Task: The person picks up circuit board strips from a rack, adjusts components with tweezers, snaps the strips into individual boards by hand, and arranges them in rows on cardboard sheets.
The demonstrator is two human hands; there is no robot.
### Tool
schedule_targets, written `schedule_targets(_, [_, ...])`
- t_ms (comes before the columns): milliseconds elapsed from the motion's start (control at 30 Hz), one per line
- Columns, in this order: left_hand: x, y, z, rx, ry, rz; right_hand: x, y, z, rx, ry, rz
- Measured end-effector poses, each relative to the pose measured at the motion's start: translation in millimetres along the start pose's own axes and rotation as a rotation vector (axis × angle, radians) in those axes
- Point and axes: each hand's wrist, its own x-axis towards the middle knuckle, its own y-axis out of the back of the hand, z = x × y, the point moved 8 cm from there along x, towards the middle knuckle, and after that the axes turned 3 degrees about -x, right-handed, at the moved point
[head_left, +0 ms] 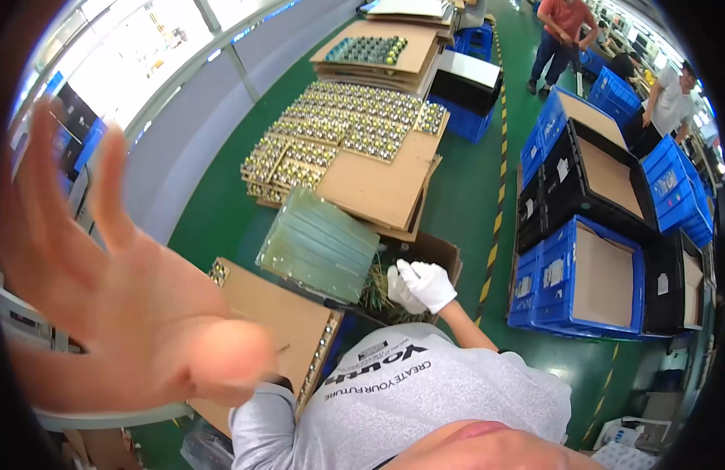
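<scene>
My left hand (135,313) is bare and raised close to the camera, large at the left of the view. Its fingers are spread and it holds nothing. My right hand (433,287) wears a white glove. Its fingers are closed on what looks like a loose white glove (402,291), above a carton (446,252) with thin strands inside. Beside them, a stack of translucent greenish sheets (319,243) lies tilted. Nearer me, a cardboard sheet (257,317) bears strips of small round parts (321,352) along its edge.
Cardboard stacks (374,184) hold many boards of yellow and silver parts (339,117). Blue crates (578,274) and black crates (605,176) stand right, past a striped floor line (496,204). Two other people, in a red shirt (565,19) and white shirt (670,102), stand at upper right.
</scene>
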Motion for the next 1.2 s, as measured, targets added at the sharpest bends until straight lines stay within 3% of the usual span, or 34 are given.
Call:
schedule_targets(333, [-16.5, 18.7, 1.4, 0.026, -0.024, 0.049, 0.0, 17.3, -16.0, 0.013, -0.022, 0.028])
schedule_targets(467, [0.4, 17.9, -1.7, 0.035, -0.255, 0.22, -1.5, 17.0, -25.0, 0.053, -0.051, -0.003])
schedule_targets(500, [10.4, 21.2, -1.8, 0.064, -0.343, 0.289, -2.7, -1.1, -23.9, 0.028, -0.119, -0.247])
schedule_targets(567, [30.4, 37.5, 10.6, 0.134, -0.522, 0.471, -9.9, 0.9, -29.1, -0.03, 0.045, -0.073])
schedule_targets(600, [35.6, 47.7, 18.8, 0.158, -0.61, 0.563, -16.5, -25.1, -23.3, -0.117, 0.041, -0.217])
schedule_targets(667, [30.0, 64.5, 45.9, 0.271, -0.719, 0.665, -21.5, -23.6, -34.6, -0.212, 0.172, -0.163])
schedule_targets(733, [22.3, 67.1, 53.5, 0.319, -0.686, 0.616, -25.7, -24.3, -40.1, -0.16, 0.188, -0.212])
schedule_targets(867, [32.1, 53.2, 24.8, 0.104, -0.75, 0.434, -18.9, 1.8, -38.2, 0.021, -0.015, -0.087])
schedule_targets(900, [25.5, 49.6, 26.4, 0.083, -0.701, 0.439, -41.0, 9.6, -43.2, 0.019, -0.057, -0.133])
schedule_targets(1000, [6.6, 50.3, 28.2, 0.113, -0.677, 0.509, -23.0, 28.2, -37.8, 0.119, -0.047, 0.037])
schedule_targets(1200, [-33.5, 58.3, 56.2, 0.241, -0.649, 0.572, -20.3, 25.2, -45.4, 0.061, 0.003, -0.001])
